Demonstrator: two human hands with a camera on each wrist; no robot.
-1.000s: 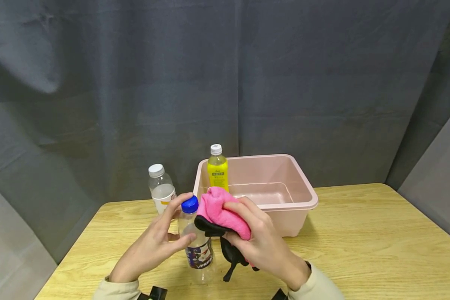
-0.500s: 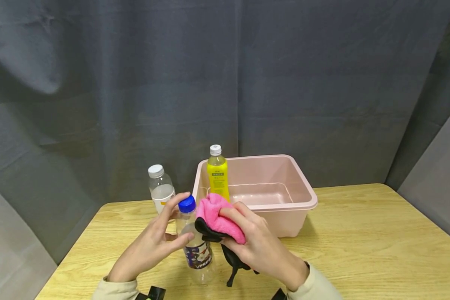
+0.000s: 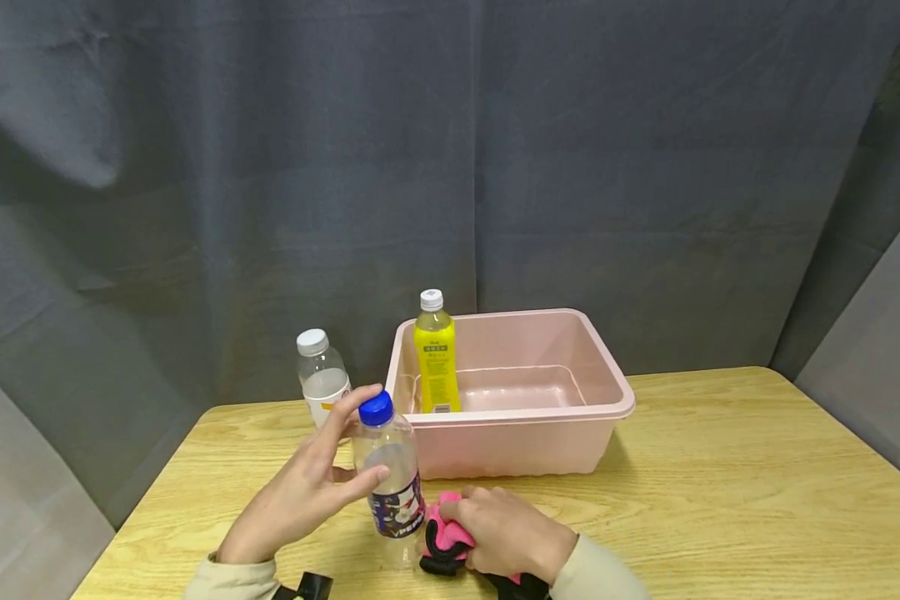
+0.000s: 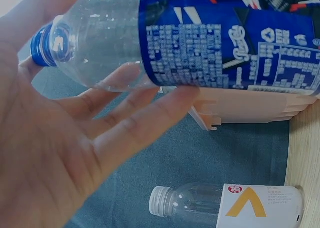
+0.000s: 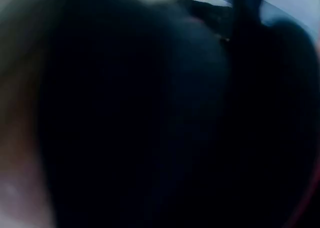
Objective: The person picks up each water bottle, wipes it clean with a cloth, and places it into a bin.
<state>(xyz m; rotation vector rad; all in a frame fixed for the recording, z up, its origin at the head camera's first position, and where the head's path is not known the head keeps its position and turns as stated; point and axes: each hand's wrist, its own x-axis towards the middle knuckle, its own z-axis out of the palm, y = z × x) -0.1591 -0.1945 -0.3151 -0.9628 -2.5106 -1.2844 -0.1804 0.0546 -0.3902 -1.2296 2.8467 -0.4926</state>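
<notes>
The clear bottle with the blue cap (image 3: 399,504) is standing upright at the near side of the table (image 3: 720,475), just left of a bunched pink-and-black cloth (image 3: 457,537). The left hand (image 3: 307,483) has the bottle in a loose, wide curve: index finger up on the cap, thumb across the front, other fingers round behind. Right hand (image 3: 508,527) is bunched tight over the cloth, low by the bottle's base (its wrist view is basically a dark blur, so I can't tell how the fingertips sit). Past them is a pale pink bin (image 3: 506,448) with a yellow bottle (image 3: 437,358) upright inside, over at its left end. Left of the bin there's a white-capped bottle (image 3: 324,383), half hidden by the left hand from up here. Dark grey curtain (image 3: 345,167) hangs across the far side.
</notes>
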